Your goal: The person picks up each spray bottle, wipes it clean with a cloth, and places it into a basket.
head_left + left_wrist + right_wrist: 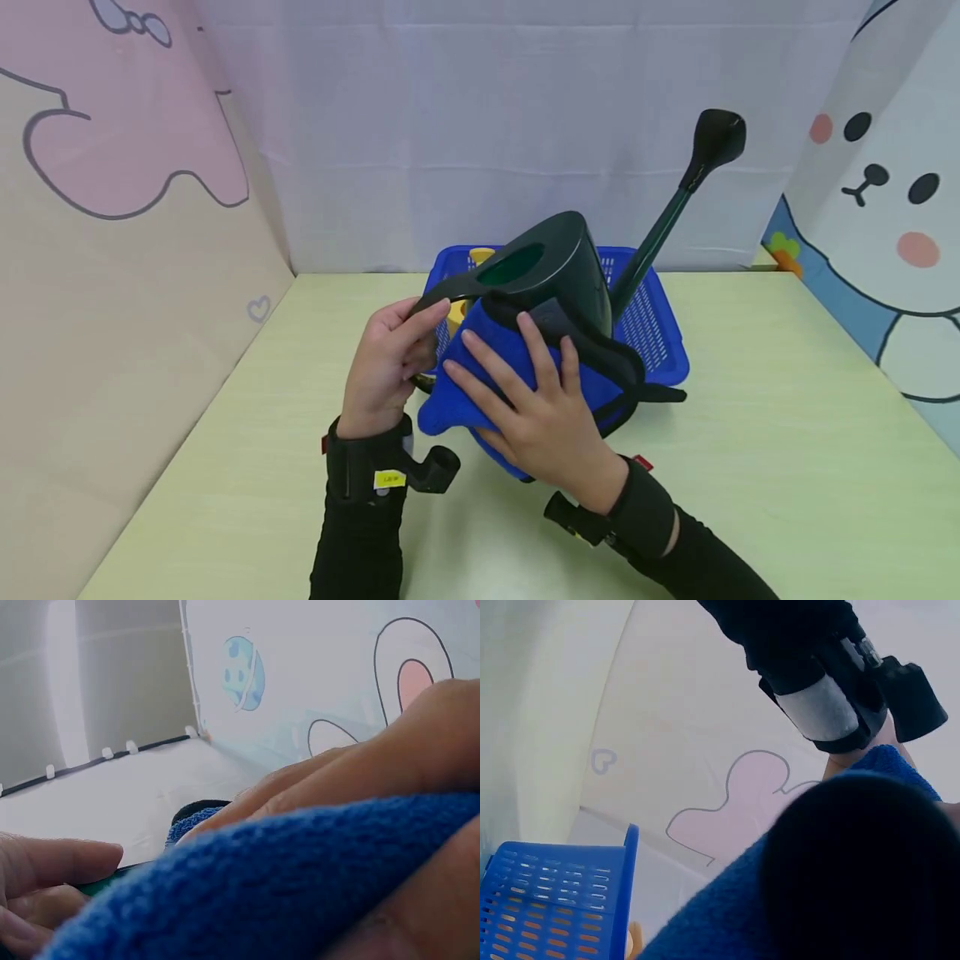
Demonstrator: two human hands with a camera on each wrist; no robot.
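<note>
- The right hand (551, 417) is lying flat with its fingers (491, 367) straight and spread, pressing a thick blue terry cloth with a black edge (480, 392) against the near side of a dark green plastic watering can (558, 279).
- The blue cloth is hanging down the can's near face, its lower corner reaching toward the pale green desk (750, 467) just in front of the can; in the left wrist view the cloth (300, 885) is filling the lower frame.
- The left hand (386, 367) is sitting just left of the can, its fingers curling round the can's thin dark handle strap (442, 296) and gripping it.
- The watering can is resting tilted at the middle of the desk, its oval filling hole facing up and its long spout (660, 225) rising to the right behind it, ending in a black rose head (717, 137).
- A blue slotted plastic basket (660, 325) is standing directly behind the can, touching or nearly touching it; something yellow (480, 256) is showing inside it, too hidden to tell what.
</note>
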